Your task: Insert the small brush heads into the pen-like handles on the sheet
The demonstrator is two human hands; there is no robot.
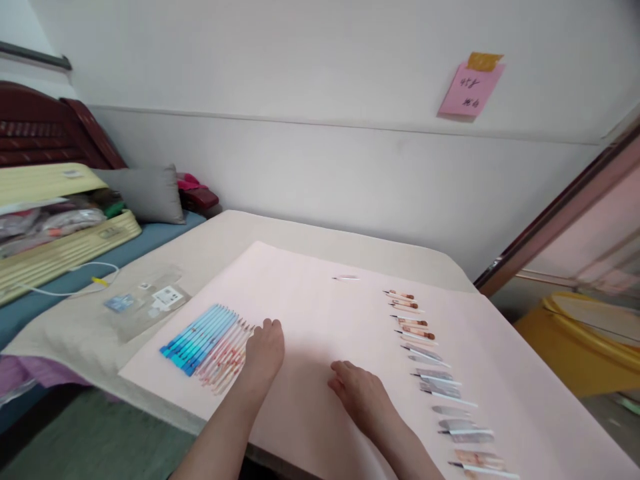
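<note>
My left hand [263,352] lies on a pale pink sheet [310,300] with its fingers bent down at the tips of a row of blue and clear pens [205,341]. It touches the right edge of that row. My right hand [357,392] rests on the sheet a little to the right, fingers curled under, holding nothing that I can see. A column of small pen parts and refills [430,367] runs down the right side of the sheet. One lone thin refill [346,278] lies near the sheet's far middle.
The sheet covers a beige table [210,247]. A clear bag with labels [147,300] lies left of it. A yellow storage box [55,233], a white cable [75,280] and a grey pillow [145,193] sit on the bed at left. A pink note [470,90] hangs on the wall.
</note>
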